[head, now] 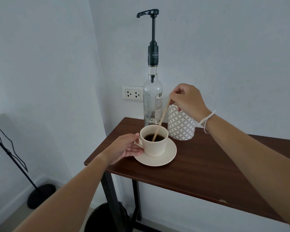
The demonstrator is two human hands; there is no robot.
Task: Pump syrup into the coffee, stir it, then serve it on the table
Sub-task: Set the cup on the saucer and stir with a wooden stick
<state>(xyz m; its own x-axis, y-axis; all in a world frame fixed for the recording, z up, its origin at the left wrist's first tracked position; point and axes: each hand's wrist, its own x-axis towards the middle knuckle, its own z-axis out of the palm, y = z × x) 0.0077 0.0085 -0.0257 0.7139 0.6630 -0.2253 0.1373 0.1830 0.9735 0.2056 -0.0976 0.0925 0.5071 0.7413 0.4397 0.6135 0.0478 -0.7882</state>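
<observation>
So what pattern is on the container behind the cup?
The container has a grey-and-white pattern of interlocking circles, seen in the head view.

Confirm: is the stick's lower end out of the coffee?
No, the stick, pinched by the right hand, dips into the coffee.

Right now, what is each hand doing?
Left hand: closed on the cup handle.
Right hand: fingers pinching the stir stick, tip in coffee.
</observation>
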